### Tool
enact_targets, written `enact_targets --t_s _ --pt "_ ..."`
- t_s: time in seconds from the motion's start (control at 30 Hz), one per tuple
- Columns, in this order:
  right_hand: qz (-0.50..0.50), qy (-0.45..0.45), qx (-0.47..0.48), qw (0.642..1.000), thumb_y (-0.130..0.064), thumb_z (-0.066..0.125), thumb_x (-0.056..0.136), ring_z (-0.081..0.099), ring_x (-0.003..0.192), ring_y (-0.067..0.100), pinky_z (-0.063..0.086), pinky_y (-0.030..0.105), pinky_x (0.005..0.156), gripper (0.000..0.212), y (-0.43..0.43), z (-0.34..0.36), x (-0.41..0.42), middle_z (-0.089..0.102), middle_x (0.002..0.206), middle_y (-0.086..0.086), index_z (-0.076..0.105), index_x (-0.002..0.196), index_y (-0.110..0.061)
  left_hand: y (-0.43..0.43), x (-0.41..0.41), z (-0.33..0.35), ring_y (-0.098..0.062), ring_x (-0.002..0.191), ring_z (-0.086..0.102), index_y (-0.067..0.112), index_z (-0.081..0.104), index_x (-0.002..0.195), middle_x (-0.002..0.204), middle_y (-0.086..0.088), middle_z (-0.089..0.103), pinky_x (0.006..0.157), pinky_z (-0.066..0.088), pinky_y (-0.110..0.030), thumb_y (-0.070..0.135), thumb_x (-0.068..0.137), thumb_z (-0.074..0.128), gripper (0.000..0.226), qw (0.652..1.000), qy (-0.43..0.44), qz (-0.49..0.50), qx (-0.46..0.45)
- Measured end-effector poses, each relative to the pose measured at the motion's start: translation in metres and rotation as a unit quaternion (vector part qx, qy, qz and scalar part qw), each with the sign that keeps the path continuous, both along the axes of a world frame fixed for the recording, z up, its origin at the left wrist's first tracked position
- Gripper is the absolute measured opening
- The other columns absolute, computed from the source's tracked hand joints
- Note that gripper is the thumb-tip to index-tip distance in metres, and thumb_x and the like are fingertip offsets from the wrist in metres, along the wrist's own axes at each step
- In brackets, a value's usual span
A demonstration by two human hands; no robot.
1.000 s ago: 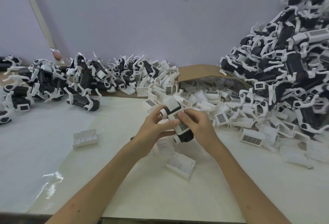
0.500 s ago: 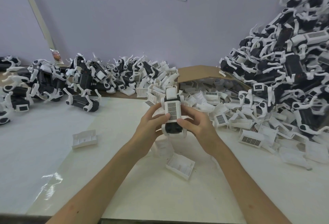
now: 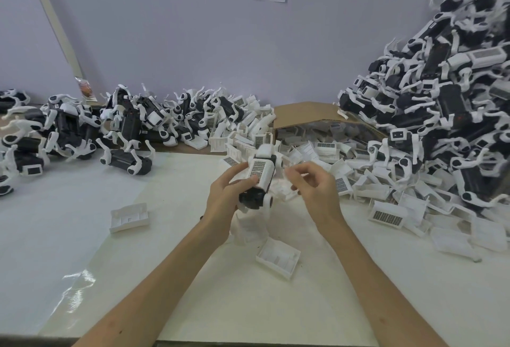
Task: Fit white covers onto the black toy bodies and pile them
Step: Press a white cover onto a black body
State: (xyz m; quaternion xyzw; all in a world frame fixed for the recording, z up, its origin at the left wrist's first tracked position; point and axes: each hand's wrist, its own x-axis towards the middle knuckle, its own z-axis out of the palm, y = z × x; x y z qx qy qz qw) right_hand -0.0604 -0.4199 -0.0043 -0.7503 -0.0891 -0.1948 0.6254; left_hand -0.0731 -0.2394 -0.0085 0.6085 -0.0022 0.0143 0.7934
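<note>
Black toy body (image 3: 260,181) in left hand (image 3: 226,199)

1. one wide-angle view is taken from the person's head.
2. it's pointed forward and down over the table (image 3: 69,236) toward the wall (image 3: 138,43).
3. the left hand (image 3: 224,199) and right hand (image 3: 316,194) are caught close up.

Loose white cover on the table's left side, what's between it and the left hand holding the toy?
Only bare table between that cover and the left hand gripping the toy, as the head view shows.
</note>
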Motion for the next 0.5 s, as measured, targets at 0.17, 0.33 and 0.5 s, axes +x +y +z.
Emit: enact_targets --t_s 0.17,0.33,0.5 --pt "0.053 0.047 0.054 0.996 -0.046 0.061 0.089 0.063 0.073 0.007 0.049 0.019 0.067 0.027 -0.01 0.005 0.003 0.07 0.092 -0.012 0.065 0.109 -0.027 -0.002 -0.006 0.003 -0.023 0.097 0.066 0.027 0.082 0.098 0.109 -0.005 0.076 0.079 0.043 -0.041 0.026 0.074 0.067 0.028 0.999 -0.021 -0.028 0.01" --pt "0.095 0.071 0.047 0.992 -0.02 0.062 0.097 0.056 0.059 0.012 0.046 0.025 0.059 0.01 -0.007 0.004 0.003 0.063 0.079 0.001 0.067 0.106 -0.017 -0.005 -0.008 0.003 -0.011 0.082 0.07 0.029 0.082 0.09 0.1 0.002 0.077 0.061 0.053 -0.022 0.029 0.07 0.068 0.025 0.999 -0.031 -0.02 0.032" --pt "0.117 0.089 0.095 0.985 -0.039 0.061 0.086 0.051 0.06 0.017 0.039 0.025 0.053 0.022 -0.012 0.012 0.0 0.062 0.073 0.0 0.064 0.078 -0.019 -0.004 -0.01 0.005 -0.007 0.075 0.068 0.021 0.08 0.092 0.091 0.0 0.076 0.058 0.05 -0.016 0.032 0.073 0.07 0.024 0.996 -0.053 -0.031 0.058"
